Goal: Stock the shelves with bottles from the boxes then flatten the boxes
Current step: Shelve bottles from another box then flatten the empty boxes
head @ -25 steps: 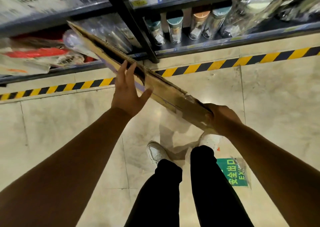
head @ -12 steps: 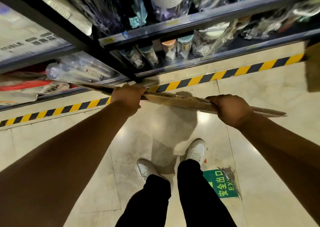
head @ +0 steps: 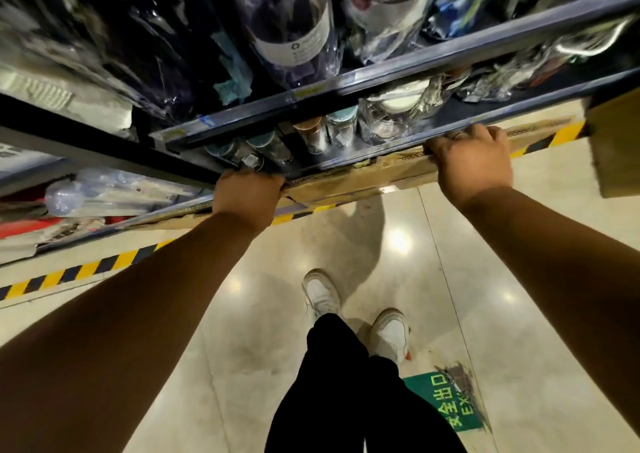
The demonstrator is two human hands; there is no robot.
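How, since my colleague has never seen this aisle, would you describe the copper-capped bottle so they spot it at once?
Find the dark shelf right behind the flattened cardboard box gripped by the left hand and right hand. A row of small clear bottles stands there between the hands. Pick the copper-capped bottle; its neighbours have teal caps.
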